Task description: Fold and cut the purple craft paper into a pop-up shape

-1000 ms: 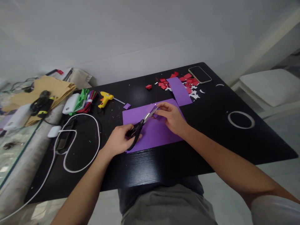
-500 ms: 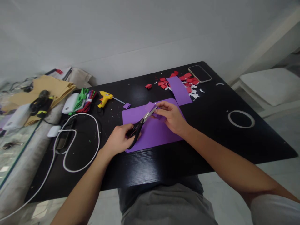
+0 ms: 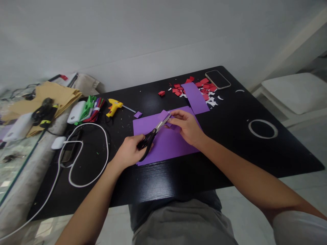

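Observation:
My left hand (image 3: 131,150) is closed round the black handles of a pair of scissors (image 3: 151,136), whose silver blades point up and to the right. Pinched in the fingertips of my right hand (image 3: 187,129) is a small purple paper piece (image 3: 174,127), right by the blade tips. Part of it is hidden behind the fingers. Another bit of purple paper (image 3: 163,115) shows just left of the blades. Beneath both hands lie large purple sheets (image 3: 168,149), stacked on the table. A purple strip (image 3: 195,98) rests at their upper right, over red and white scraps.
Red paper pieces (image 3: 204,81) and a phone (image 3: 218,79) lie at the back right of the black table (image 3: 230,136). A yellow glue gun (image 3: 114,107), a folded purple piece (image 3: 138,114), bundled coloured sticks (image 3: 93,109) and a white cable (image 3: 107,146) are on the left.
A purple paper bit beside the scissor blades shows more than a second ago, to the left of them. Both hands keep nearly the same position and grip.

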A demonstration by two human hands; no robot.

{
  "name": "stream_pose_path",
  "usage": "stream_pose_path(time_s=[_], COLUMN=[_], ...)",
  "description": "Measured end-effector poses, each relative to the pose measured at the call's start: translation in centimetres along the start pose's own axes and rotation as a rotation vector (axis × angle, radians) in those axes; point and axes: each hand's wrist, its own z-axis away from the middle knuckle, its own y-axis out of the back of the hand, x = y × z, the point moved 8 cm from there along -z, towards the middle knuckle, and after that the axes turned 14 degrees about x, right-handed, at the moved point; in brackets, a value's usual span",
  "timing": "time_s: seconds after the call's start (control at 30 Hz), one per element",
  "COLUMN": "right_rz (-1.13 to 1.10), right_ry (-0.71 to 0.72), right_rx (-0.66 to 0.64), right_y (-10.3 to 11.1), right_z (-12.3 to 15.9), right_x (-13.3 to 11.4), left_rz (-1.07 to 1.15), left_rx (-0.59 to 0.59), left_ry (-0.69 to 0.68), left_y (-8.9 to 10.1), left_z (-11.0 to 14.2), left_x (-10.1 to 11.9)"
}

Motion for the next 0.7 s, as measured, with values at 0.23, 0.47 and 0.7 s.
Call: stream_pose_path(time_s=[0.23, 0.47, 0.7], right_rz=[0.009, 0.023, 0.026], right_ry=[0.003, 0.006, 0.02], right_rx=[0.005, 0.004, -0.01], right_y=[0.07, 0.23, 0.27], right_z=[-0.06, -0.23, -0.28], right_x=[0.0, 0.23, 0.25], left_rz=[-0.003, -0.021, -0.021], left_rx=[-0.012, -0.016, -0.012], left_ry=[0.001, 0.023, 0.024], left_y=[-0.11, 0.04, -0.01], left_z=[0.07, 0.0, 0.01], left_x=[-0.15, -0.14, -0.3])
